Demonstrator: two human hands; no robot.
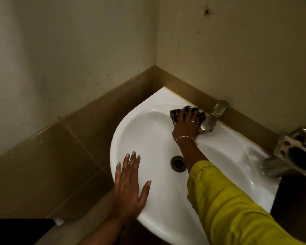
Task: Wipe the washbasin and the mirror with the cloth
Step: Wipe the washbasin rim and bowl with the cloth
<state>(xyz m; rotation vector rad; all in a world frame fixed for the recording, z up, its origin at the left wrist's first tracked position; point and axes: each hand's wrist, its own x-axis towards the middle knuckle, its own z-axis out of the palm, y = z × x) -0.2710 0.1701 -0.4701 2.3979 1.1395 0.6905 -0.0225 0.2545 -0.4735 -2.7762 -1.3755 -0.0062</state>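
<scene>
We see white glossy corner washbasin (148, 131), teardrop shape, set against brown tiled wall (64, 144); dark metal drain (178, 163) at bowl bottom. Our right hand (186, 127), fingers spread, presses dark striped cloth (187, 113), crumpled, onto back rim just beside metal tap (210, 121). Our left hand (129, 184) lies flat and open on front rim, holding nothing. Yellow-green sleeve (228, 206) crosses bowl. Metal holder (297, 154) at right.
</scene>
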